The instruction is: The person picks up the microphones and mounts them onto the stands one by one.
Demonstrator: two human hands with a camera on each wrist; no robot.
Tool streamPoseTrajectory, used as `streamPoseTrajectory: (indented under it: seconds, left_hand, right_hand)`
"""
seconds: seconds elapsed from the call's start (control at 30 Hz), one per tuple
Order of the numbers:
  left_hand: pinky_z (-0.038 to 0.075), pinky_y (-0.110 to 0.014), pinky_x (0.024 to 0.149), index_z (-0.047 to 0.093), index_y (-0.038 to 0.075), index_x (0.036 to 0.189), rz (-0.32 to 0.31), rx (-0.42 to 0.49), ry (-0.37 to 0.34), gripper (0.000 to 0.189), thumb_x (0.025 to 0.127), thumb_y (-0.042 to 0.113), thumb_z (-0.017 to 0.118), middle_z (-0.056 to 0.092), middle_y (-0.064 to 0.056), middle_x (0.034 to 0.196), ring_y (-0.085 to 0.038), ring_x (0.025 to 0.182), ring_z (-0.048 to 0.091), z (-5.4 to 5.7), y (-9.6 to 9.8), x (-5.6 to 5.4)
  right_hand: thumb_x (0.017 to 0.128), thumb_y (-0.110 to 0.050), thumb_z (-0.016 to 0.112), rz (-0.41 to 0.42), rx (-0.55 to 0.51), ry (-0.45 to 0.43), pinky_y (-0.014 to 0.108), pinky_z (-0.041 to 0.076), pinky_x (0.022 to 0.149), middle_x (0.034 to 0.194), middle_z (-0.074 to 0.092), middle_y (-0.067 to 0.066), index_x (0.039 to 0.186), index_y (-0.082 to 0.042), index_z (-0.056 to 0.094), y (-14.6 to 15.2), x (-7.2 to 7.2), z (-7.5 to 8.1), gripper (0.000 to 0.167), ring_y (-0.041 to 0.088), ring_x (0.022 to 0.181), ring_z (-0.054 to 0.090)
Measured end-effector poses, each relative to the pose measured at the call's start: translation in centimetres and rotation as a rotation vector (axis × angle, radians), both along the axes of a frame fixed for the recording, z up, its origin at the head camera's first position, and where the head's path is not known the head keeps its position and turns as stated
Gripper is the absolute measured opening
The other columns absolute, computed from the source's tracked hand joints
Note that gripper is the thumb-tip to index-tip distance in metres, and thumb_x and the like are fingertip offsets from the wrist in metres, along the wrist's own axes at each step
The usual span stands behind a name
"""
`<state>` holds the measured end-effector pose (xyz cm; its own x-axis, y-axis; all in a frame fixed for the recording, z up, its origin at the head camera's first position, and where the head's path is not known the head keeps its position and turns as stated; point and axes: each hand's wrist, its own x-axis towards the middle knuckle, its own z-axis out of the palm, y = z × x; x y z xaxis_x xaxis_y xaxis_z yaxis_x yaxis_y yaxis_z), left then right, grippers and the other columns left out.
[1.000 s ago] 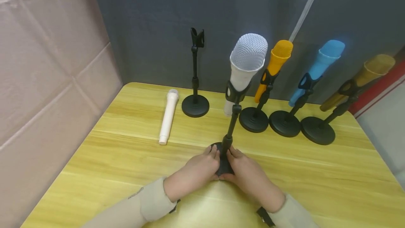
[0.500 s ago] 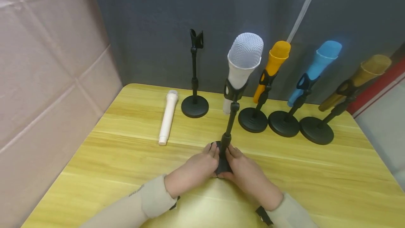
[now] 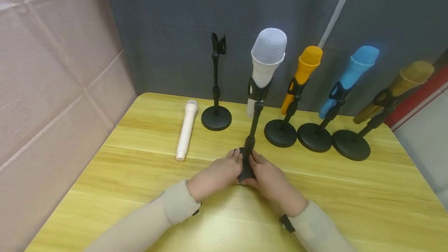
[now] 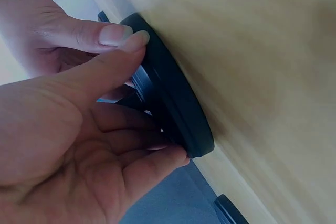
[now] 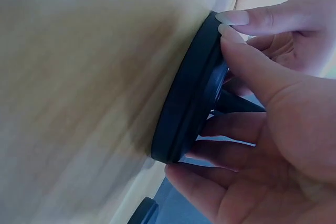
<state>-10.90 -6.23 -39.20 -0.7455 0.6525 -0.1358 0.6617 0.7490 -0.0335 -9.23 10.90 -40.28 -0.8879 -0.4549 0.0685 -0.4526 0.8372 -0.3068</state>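
Both hands hold the round black base of a desktop microphone stand [image 3: 256, 121], one at each side. A white microphone [image 3: 262, 71] sits tilted in the stand's clip. The left hand [image 3: 222, 172] has its thumb and fingers round the base's left edge; the right hand [image 3: 271, 178] grips the right edge. In the left wrist view the base [image 4: 176, 98] stays close to the tabletop; I cannot tell whether it touches. The right wrist view shows both thumbs meeting at the near rim of the base [image 5: 189, 87], with the fingers spread along its sides.
Beyond the hands stands a black stand with a bare clip [image 3: 216, 118]. A second white microphone [image 3: 187, 131] lies left of it. Stands with an orange microphone [image 3: 308, 65], a blue microphone [image 3: 358, 65] and a brown-gold microphone [image 3: 409, 79] line the back right, before a dark grey panel [image 3: 168, 30].
Both hands and the stand with the white microphone have moved a little forward, away from the body. The grip on the base looks the same. The other stands have not moved.
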Motion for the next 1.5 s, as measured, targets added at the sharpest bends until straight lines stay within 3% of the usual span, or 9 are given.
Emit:
streamPoseTrajectory:
  seconds: [0.23,0.47,0.7,0.9,0.97,1.17,1.4,1.5]
  left_hand:
    - [0.057,-0.029,0.095,0.047,-0.005,0.147,0.037,-0.019,-0.051,0.072,0.095,0.040,0.069,0.044,-0.022,0.155,-0.031,0.143,0.048,0.0,0.2,-1.2]
    - [0.058,-0.032,0.095,0.047,-0.004,0.147,0.048,-0.008,-0.059,0.072,0.093,0.037,0.073,0.046,-0.021,0.155,-0.031,0.142,0.049,0.0,0.4,-2.5]
    - [0.058,-0.034,0.095,0.055,-0.004,0.141,0.027,0.002,-0.041,0.059,0.094,0.027,0.073,0.051,-0.024,0.149,-0.033,0.139,0.053,0.1,0.9,-3.7]
    - [0.057,-0.036,0.097,0.057,-0.004,0.140,0.081,-0.047,-0.015,0.054,0.097,0.026,0.069,0.051,-0.024,0.149,-0.035,0.139,0.052,0.0,1.7,-4.7]
    - [0.059,-0.036,0.093,0.059,-0.003,0.138,0.087,-0.046,-0.014,0.050,0.097,0.024,0.069,0.052,-0.024,0.149,-0.034,0.138,0.053,0.2,1.7,-5.0]
    - [0.059,-0.033,0.092,0.069,0.003,0.125,0.036,-0.036,0.000,0.034,0.095,0.019,0.072,0.065,-0.018,0.135,-0.028,0.125,0.063,0.3,1.5,-6.2]
    - [0.053,-0.038,0.105,0.061,0.002,0.137,0.072,-0.024,-0.079,0.052,0.093,0.027,0.075,0.054,-0.021,0.149,-0.034,0.139,0.052,0.6,1.6,-7.6]
    - [0.055,-0.036,0.102,0.065,0.004,0.132,0.066,-0.013,-0.072,0.048,0.091,0.027,0.077,0.060,-0.017,0.142,-0.029,0.132,0.059,0.5,1.7,-8.1]
  right_hand:
    - [0.084,-0.037,0.079,-0.007,0.037,-0.006,0.051,0.055,0.098,0.145,0.051,0.032,0.139,0.010,0.054,-0.2,-0.9,0.1,0.076,0.044,0.131,0.056]
    - [0.086,-0.036,0.078,-0.004,0.053,-0.025,0.051,0.054,0.098,0.148,0.049,0.032,0.143,0.009,0.050,-0.2,-2.0,0.2,0.078,0.043,0.131,0.056]
    - [0.088,-0.035,0.076,0.009,0.080,-0.057,0.051,0.052,0.102,0.149,0.046,0.034,0.144,0.011,0.048,0.0,-3.5,0.3,0.078,0.045,0.133,0.054]
    - [0.091,-0.036,0.073,-0.003,0.111,-0.097,0.052,0.051,0.103,0.153,0.042,0.032,0.146,0.010,0.045,-0.1,-4.9,0.5,0.077,0.045,0.135,0.052]
    - [0.091,-0.037,0.073,-0.009,0.122,-0.103,0.052,0.051,0.104,0.153,0.042,0.032,0.147,0.009,0.044,-0.2,-5.2,0.6,0.078,0.045,0.135,0.052]
    - [0.091,-0.036,0.073,-0.015,0.145,-0.098,0.051,0.051,0.104,0.151,0.043,0.034,0.145,0.012,0.045,-0.2,-6.3,0.6,0.077,0.045,0.134,0.053]
    - [0.093,-0.036,0.072,-0.032,0.127,-0.150,0.054,0.048,0.107,0.154,0.038,0.035,0.147,0.011,0.042,-0.1,-7.5,0.6,0.078,0.048,0.137,0.048]
    - [0.094,-0.037,0.071,-0.035,0.149,-0.153,0.054,0.048,0.107,0.154,0.038,0.035,0.148,0.010,0.042,0.0,-8.0,0.7,0.078,0.048,0.137,0.049]
